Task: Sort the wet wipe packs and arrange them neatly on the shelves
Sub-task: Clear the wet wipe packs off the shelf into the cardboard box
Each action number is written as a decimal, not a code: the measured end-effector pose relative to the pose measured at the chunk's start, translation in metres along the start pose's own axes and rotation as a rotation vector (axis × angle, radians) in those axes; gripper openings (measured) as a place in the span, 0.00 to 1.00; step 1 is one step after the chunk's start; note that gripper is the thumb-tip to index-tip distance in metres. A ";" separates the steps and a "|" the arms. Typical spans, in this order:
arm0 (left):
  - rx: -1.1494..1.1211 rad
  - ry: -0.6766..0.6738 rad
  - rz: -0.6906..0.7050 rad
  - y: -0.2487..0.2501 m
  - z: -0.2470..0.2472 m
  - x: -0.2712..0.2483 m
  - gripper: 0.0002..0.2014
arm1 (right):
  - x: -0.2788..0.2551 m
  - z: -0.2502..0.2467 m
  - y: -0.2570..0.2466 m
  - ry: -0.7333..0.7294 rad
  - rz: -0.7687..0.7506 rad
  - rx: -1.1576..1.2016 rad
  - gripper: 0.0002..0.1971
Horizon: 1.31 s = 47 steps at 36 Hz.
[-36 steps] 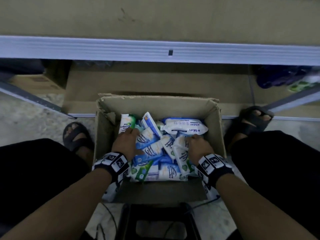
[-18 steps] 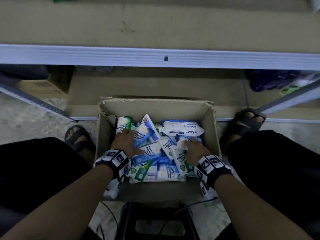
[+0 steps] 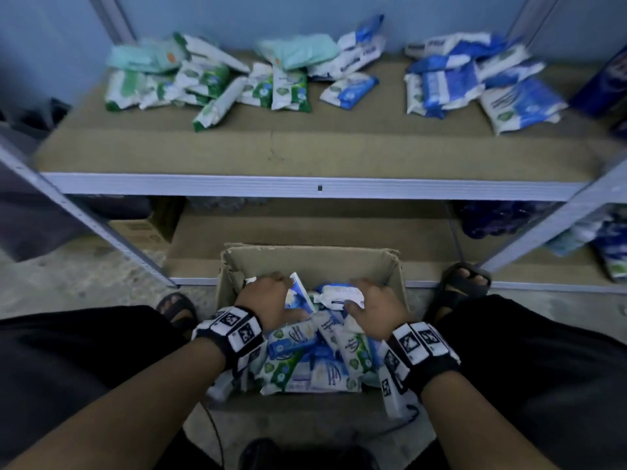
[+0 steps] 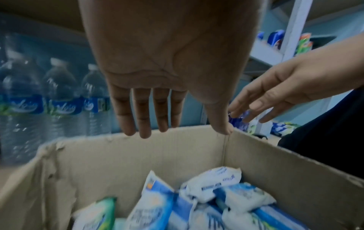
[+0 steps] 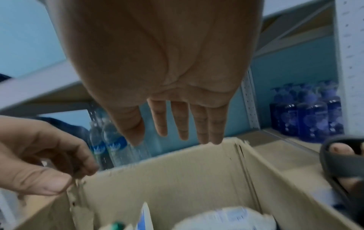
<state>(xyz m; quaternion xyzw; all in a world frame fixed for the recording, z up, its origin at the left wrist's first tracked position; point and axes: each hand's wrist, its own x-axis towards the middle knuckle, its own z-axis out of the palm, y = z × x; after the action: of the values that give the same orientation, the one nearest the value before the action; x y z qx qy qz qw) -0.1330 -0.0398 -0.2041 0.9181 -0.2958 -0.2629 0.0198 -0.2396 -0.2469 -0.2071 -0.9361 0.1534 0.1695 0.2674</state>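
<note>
Your 2 hands, left [image 3: 268, 301] and right [image 3: 378, 308], hover empty with fingers extended over the open brown cardboard box [image 3: 315, 262] of blue-and-white wet wipe packs [image 3: 305, 364] at lower centre.

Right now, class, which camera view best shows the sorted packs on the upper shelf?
The head view: it looks down on the sorted packs spread over the upper shelf. Both wrist views show none of those packs, only the cardboard box.
</note>
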 end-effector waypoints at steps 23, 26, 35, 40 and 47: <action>0.103 0.458 0.367 0.122 -0.212 0.004 0.14 | -0.021 -0.239 0.020 0.617 -0.160 -0.010 0.16; 0.092 0.461 0.386 0.138 -0.227 0.023 0.16 | -0.006 -0.267 0.042 0.594 -0.030 -0.094 0.20; 0.119 0.401 0.329 0.190 -0.258 0.095 0.23 | 0.046 -0.334 0.086 0.500 0.141 -0.378 0.29; 0.065 0.383 0.258 0.213 -0.265 0.136 0.34 | 0.074 -0.347 0.098 0.357 0.227 -0.380 0.35; -0.009 0.394 0.424 0.237 -0.271 0.176 0.31 | 0.096 -0.344 0.115 0.380 0.215 -0.393 0.39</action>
<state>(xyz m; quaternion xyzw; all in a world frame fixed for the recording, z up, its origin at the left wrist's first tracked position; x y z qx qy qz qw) -0.0045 -0.3647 -0.0077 0.8690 -0.4706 -0.0706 0.1356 -0.1162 -0.5492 -0.0223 -0.9632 0.2634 0.0453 0.0280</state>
